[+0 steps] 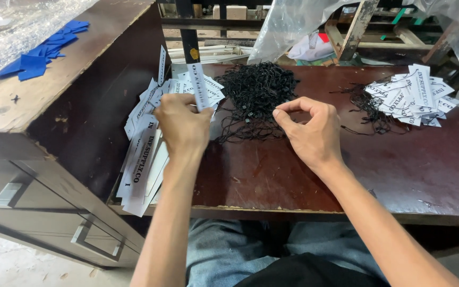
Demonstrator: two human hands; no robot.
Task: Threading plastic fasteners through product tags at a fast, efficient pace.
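Note:
My left hand pinches a narrow white paper tag with black print and holds it upright above the dark red table. More white tags lie in a loose heap under and left of that hand, spilling over the table's front left edge. My right hand rests on the table, thumb and forefinger pinched together just right of a tangled pile of black strings. Whether a string is between those fingers I cannot tell.
A second heap of white tags with black strings attached sits at the far right of the table. A wooden cabinet with drawers stands close on the left, with blue fabric pieces on top. Clear plastic sheeting hangs at the back.

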